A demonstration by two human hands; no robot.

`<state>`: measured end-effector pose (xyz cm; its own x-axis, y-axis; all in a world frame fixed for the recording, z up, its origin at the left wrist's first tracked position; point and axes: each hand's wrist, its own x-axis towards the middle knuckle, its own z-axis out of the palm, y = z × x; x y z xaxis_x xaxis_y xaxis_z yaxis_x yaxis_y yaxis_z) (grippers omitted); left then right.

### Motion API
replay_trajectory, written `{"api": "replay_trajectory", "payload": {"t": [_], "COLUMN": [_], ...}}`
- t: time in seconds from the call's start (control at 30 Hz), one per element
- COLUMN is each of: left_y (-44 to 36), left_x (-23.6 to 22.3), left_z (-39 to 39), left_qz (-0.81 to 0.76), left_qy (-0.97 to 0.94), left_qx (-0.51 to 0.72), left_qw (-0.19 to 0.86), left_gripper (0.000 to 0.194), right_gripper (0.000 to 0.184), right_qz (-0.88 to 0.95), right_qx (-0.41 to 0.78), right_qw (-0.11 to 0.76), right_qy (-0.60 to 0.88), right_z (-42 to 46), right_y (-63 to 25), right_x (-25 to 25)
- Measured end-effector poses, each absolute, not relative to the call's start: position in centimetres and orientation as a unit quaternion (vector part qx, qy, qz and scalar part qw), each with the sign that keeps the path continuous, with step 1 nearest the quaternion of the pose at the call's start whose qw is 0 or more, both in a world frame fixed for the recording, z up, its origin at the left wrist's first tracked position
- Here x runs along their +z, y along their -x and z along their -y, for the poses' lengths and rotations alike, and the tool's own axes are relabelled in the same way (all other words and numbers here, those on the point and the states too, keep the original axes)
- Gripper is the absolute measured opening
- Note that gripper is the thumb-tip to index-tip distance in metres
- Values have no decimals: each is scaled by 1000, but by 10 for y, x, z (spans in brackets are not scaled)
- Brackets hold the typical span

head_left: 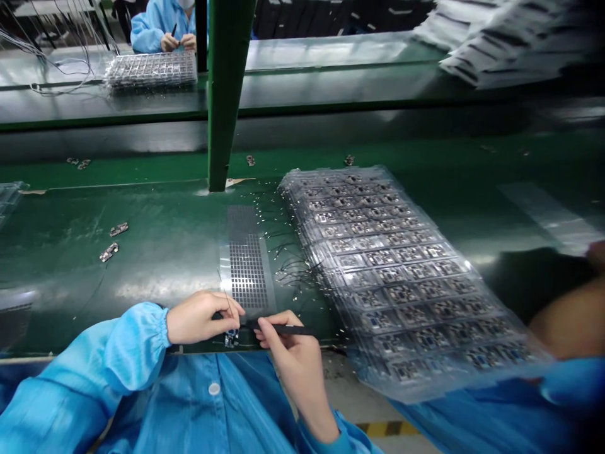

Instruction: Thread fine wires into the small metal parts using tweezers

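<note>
My left hand (203, 317) is closed in a pinch at the table's front edge. A small circuit board (231, 338) shows just beneath its fingertips. A thin dark wire (223, 285) rises past those fingers. Close on the right, my right hand (290, 353) grips slim black tweezers (295, 330), with their tip pointing at the left fingertips. Exactly where the tip touches is too small to tell. Beyond both hands lies a clear sheet with rows of small black stickers (248, 277), part of it bare.
Stacked clear plastic trays of circuit boards (392, 271) stand to the right, with loose black wires (295, 268) beside them. Loose small boards (109, 252) lie at left. A green post (227, 94) rises ahead. A co-worker's arm (571, 315) is at right; another person (165, 28) sits opposite.
</note>
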<state>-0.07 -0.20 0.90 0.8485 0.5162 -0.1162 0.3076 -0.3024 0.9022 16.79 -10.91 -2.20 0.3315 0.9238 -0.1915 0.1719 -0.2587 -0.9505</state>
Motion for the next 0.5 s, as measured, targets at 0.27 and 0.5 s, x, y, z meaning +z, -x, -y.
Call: {"api": "replay_trajectory", "payload": {"t": [0.27, 0.5], "left_y": [0, 0], "left_x": [9, 8], "left_z": [1, 1], "left_qz": [-277, -280], "left_qy": [-793, -793], "left_qx": [89, 92], "left_qw": [535, 533], "left_gripper": [14, 14], "right_gripper": [26, 29], "right_qz": [398, 391], "right_qx": [390, 403], "right_qw": [444, 445], "right_qy": [702, 697], "right_z": [108, 107], "right_y": [-165, -165], "right_x": [-22, -19]}}
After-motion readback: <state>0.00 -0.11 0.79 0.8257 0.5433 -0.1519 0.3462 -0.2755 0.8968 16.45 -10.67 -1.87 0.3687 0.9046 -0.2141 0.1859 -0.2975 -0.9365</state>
